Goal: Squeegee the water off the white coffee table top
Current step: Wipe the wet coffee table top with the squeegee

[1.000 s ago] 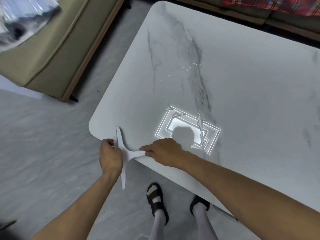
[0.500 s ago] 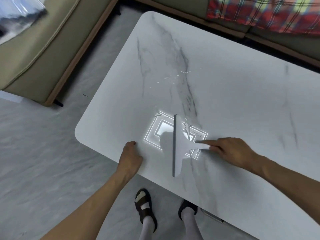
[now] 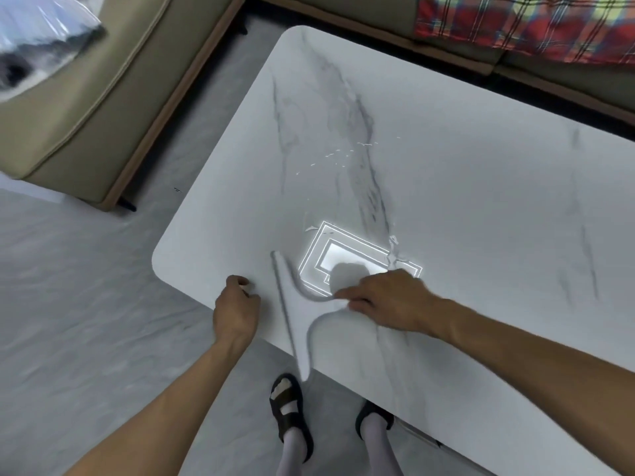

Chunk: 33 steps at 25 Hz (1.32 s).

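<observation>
While the white T-shaped plastic squeegee (image 3: 295, 314) lies blade-down near the front edge of the white marble-veined coffee table top (image 3: 464, 187), its long edge overhangs that edge slightly, probably so water runs to the grey floor (image 3: 68, 321). The right hand (image 3: 388, 300) is clamped round its handle. The left hand (image 3: 235, 314), curled loosely and holding nothing, rests at the table's rim (apparently for balance). Bright droplets (image 3: 338, 154) remain farther in, beyond the glare patch.
</observation>
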### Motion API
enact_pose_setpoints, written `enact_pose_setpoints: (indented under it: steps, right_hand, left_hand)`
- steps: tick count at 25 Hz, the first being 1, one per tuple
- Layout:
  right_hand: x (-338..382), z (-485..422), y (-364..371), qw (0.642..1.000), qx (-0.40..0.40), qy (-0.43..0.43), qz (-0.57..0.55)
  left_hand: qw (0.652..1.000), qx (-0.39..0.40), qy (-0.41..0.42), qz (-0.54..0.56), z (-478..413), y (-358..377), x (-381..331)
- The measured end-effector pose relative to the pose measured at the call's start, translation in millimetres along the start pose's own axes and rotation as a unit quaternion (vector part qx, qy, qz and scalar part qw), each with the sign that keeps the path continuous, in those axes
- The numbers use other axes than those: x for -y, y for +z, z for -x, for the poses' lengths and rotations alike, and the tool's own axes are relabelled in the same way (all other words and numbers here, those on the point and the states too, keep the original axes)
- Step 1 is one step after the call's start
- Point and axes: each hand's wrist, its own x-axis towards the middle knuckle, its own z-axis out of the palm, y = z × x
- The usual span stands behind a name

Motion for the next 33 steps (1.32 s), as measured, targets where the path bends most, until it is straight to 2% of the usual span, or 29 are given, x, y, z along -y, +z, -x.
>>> enact_pose_setpoints:
  steps: [3, 7, 13, 19, 24, 28, 33]
  right_hand:
    - [56, -58, 31, 0.993, 0.057, -0.097, 0.022]
    - [52, -86, 34, 0.994, 0.032, -0.103, 0.024]
    - [-48, -73, -33, 0.999, -0.014, 0.041, -0.017]
    - [-143, 10, -64, 0.983, -0.049, 0.173, -0.029]
    - [-167, 67, -77, 0.963, -0.105, 0.250, -0.011]
    - [-133, 26, -93, 0.972, -0.121, 0.199, -0.028]
    - [-46, -116, -109, 0.995, -0.056, 0.071, -0.043]
  left_hand:
    - [0.999, -0.044, -0.029, -0.003, -5, -15, 14]
    - [0.997, -0.050, -0.051, -0.001, -13, -24, 27]
    - [0.999, 0.007, -0.037, -0.009, -15, -11, -3]
    - [0.999, 0.050, -0.002, -0.007, -15, 7, -66]
    - [0.998, 0.048, 0.041, -0.016, -28, 14, -108]
    - [0.999, -0.008, 0.022, -0.022, -65, 6, -119]
    - [0.998, -0.058, -0.006, 0.028, -129, -47, -98]
